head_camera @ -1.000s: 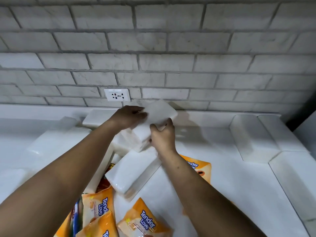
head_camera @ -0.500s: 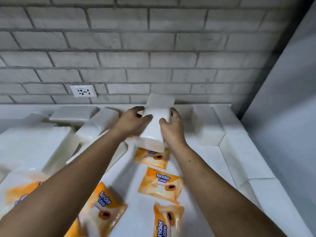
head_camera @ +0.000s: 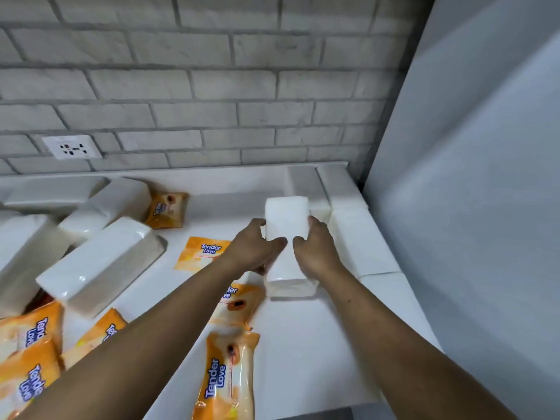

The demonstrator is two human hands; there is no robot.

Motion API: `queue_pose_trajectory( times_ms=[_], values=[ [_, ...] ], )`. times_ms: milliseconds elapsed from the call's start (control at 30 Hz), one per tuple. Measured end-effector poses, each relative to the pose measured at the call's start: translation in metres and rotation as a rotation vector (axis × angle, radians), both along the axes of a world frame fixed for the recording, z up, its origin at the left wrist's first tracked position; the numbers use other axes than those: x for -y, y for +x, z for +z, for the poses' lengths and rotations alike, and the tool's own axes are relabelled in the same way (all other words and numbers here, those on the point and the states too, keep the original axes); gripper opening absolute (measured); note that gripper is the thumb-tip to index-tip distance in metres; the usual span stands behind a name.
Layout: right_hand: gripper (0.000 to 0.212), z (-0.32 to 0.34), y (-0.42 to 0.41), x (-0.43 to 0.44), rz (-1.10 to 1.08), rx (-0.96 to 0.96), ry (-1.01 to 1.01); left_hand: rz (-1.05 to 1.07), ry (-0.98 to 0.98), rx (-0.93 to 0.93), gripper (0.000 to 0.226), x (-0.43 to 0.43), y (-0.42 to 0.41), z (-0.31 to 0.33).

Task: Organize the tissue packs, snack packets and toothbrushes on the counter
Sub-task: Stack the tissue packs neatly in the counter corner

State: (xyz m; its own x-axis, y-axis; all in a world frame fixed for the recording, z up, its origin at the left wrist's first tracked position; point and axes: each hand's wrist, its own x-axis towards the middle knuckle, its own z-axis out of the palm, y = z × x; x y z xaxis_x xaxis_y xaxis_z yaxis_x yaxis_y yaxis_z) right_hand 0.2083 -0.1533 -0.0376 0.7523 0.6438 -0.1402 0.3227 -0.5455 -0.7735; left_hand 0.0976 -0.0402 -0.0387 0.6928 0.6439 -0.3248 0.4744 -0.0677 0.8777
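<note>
Honestly, with left hand (head_camera: 257, 247) and right hand (head_camera: 315, 253) in a snug grip on the tissue pack (head_camera: 286, 219), it wanted lowering flush beside the lined-up packs (head_camera: 357, 237).

Snack packets (head_camera: 28, 380) partly beyond the lower-left edge.

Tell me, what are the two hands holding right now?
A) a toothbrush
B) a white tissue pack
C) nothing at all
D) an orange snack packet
B: the left hand and the right hand grip a white tissue pack by its two long sides.
</note>
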Motion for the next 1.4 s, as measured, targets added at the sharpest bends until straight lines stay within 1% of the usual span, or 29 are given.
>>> queue_pose_trajectory(
  times_ms=[100, 267, 333, 433, 467, 500, 567, 667, 733, 800, 867, 933, 1033, 1400],
  values=[
    [0.05, -0.008, 0.009, 0.014, 0.046, 0.084, -0.085, -0.008, -0.024, 0.003, 0.065, 0.015, 0.011, -0.013],
    [0.045, -0.016, 0.022, 0.028, 0.101, 0.209, -0.211, -0.011, -0.033, 0.005, 0.066, 0.033, 0.027, -0.027],
    [0.04, -0.019, 0.026, 0.032, 0.128, 0.269, -0.27, -0.013, -0.032, -0.007, 0.065, 0.038, 0.031, -0.032],
    [0.027, -0.023, 0.031, 0.036, 0.213, 0.393, -0.351, -0.008, -0.021, -0.027, 0.069, 0.041, 0.037, -0.04],
    [0.026, -0.024, 0.034, 0.038, 0.244, 0.439, -0.367, -0.006, -0.002, -0.04, 0.071, 0.043, 0.039, -0.042],
    [0.03, -0.025, 0.036, 0.038, 0.268, 0.482, -0.365, -0.004, 0.017, -0.05, 0.073, 0.043, 0.041, -0.045],
    [0.044, -0.023, 0.046, 0.041, 0.262, 0.563, -0.331, 0.006, 0.024, -0.061, 0.076, 0.045, 0.046, -0.048],
    [0.053, -0.019, 0.07, 0.047, 0.154, 0.643, -0.316, 0.018, 0.038, -0.069, 0.091, 0.045, 0.052, -0.052],
    [0.055, -0.022, 0.088, 0.057, 0.082, 0.602, -0.38, 0.022, 0.037, -0.069, 0.093, 0.045, 0.055, -0.053],
    [0.057, -0.029, 0.104, 0.067, 0.053, 0.521, -0.48, 0.032, 0.018, -0.065, 0.086, 0.046, 0.058, -0.053],
    [0.057, -0.036, 0.113, 0.076, 0.067, 0.46, -0.536, 0.037, 0.014, -0.06, 0.08, 0.047, 0.061, -0.053],
    [0.056, -0.042, 0.115, 0.081, 0.095, 0.425, -0.533, 0.036, 0.021, -0.061, 0.079, 0.048, 0.063, -0.052],
    [0.056, -0.049, 0.115, 0.084, 0.109, 0.398, -0.499, 0.042, -0.005, -0.05, 0.071, 0.049, 0.067, -0.05],
    [0.057, -0.055, 0.117, 0.083, 0.121, 0.393, -0.486, 0.034, 0.013, -0.059, 0.07, 0.049, 0.074, -0.049]
  ],
)
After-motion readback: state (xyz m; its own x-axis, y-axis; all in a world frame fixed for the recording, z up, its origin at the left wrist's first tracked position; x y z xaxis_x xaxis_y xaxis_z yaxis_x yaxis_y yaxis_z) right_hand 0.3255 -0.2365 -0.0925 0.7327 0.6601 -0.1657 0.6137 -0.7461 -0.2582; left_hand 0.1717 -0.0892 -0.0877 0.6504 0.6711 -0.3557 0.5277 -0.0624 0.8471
